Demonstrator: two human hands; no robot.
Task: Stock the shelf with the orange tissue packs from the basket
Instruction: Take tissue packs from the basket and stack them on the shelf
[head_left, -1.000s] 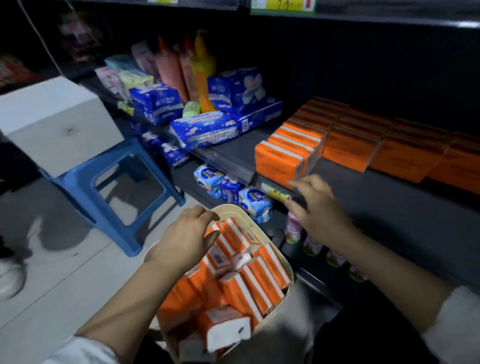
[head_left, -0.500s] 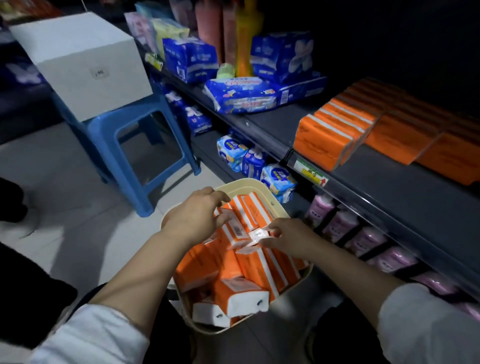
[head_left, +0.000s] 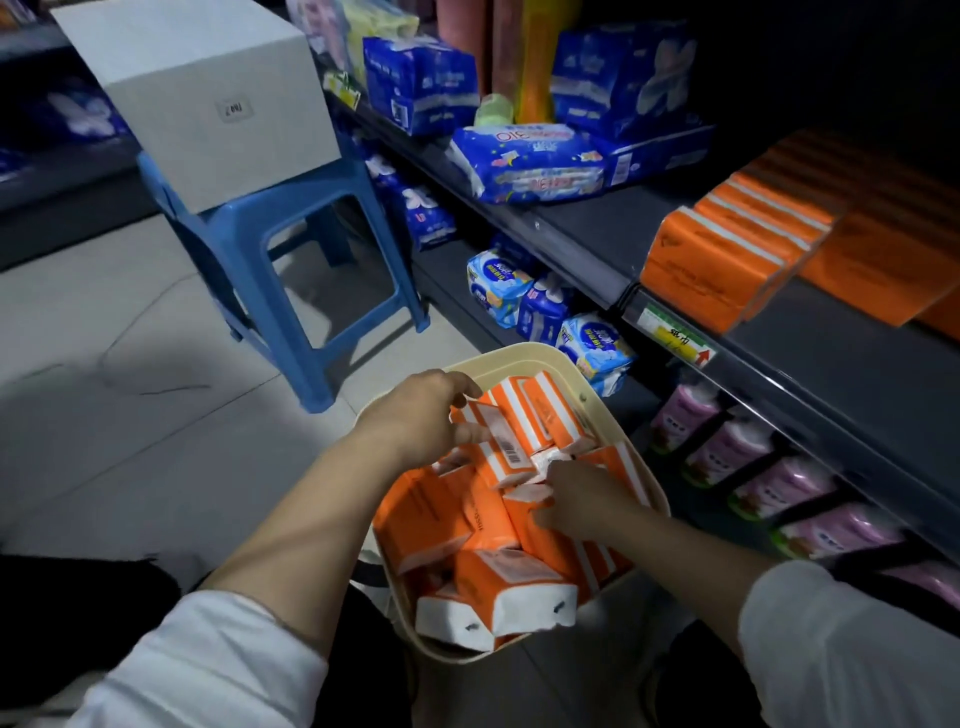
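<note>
While both hands are down in the basket (head_left: 525, 354), the step in hand looks to me like the pick: getting hold of packs to lift out. The cream basket sits low in front of the person, just below the shelf edge, heaped with orange tissue packs (head_left: 431, 514) lying every which way, some flat, some on end. The left hand (head_left: 421, 410) has its fingers curled over a striped pack (head_left: 480, 415) at the far left of the heap, so I'd call that a grip. The right hand (head_left: 582, 501) lies on the packs in the middle, fingertips at a white pack end. Its underside is hidden from this angle, and I cannot tell whether it has closed on anything or only touches. Up to the right, the shelf (head_left: 831, 374) already carries a row of orange packs (head_left: 711, 270) standing on edge. The next move calls for lifting a pack clear of the jumble without dragging its neighbours over the rim, carrying it up and right, and standing it against the front of that row.
</note>
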